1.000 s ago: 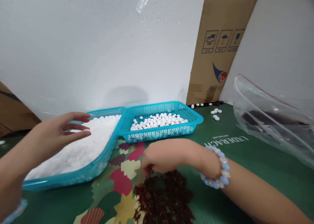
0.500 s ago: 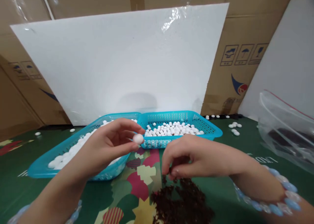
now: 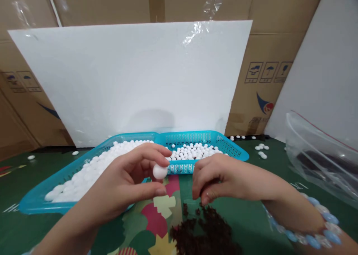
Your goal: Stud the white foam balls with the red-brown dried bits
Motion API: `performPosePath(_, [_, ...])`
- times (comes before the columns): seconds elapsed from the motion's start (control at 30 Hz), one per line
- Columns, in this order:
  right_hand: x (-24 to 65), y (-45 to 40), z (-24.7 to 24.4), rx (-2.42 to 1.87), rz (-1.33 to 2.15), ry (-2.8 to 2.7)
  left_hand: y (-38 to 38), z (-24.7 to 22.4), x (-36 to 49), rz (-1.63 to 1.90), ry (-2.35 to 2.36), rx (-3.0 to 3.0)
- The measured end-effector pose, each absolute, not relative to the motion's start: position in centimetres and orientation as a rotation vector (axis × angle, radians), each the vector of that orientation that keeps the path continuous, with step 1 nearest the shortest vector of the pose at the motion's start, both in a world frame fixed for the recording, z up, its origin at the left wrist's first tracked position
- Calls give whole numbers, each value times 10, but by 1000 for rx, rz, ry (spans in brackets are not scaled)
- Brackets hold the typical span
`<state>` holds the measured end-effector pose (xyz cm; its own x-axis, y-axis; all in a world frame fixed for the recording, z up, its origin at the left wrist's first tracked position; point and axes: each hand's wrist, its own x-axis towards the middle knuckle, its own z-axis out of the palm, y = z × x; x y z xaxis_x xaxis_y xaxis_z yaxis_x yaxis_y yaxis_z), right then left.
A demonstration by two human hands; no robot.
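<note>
My left hand [image 3: 137,173] has a small round white ball [image 3: 160,171] at its fingertips, with the thumb just below the ball. My right hand [image 3: 215,176] is closed in a pinch above a loose heap of dark brown shreds [image 3: 203,232]. Whatever sits between its fingertips is too hidden to make out. Behind my left hand, a blue plastic basket [image 3: 36,204] is filled with many white balls [image 3: 84,176]. A second blue basket [image 3: 235,152], farther back, contains more white balls [image 3: 192,150], a few with brown specks.
A clear zip bag [image 3: 316,161] with dark material lies at the right. Loose white balls [image 3: 261,147] are scattered on the green patterned table cover [image 3: 260,225]. A white board [image 3: 134,79] leans against cardboard [image 3: 276,42] behind the baskets.
The view has shifted slightly. My left thumb has dropped away from the ball, which shows more fully now. The right hand has lifted a little from the brown shreds, still pinched.
</note>
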<state>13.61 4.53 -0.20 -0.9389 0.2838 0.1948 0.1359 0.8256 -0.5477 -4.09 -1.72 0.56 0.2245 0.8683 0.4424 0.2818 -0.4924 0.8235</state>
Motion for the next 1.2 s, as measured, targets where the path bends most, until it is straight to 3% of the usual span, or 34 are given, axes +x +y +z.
performPosePath(0.3, [145, 39, 9, -259, 525, -2762, -17, 4, -36, 1240, 1096, 1891])
performPosePath(0.53, [146, 46, 6, -318, 753, -2678, -15, 3, -35, 1285, 1169, 1887])
performPosePath(0.77, [149, 47, 7, -257, 553, -2681, -13, 1, -31, 1247, 1201, 1952])
performPosePath(1.2, [151, 48, 7, -91, 594, -2678, -11, -4, -32, 1079, 1097, 1913])
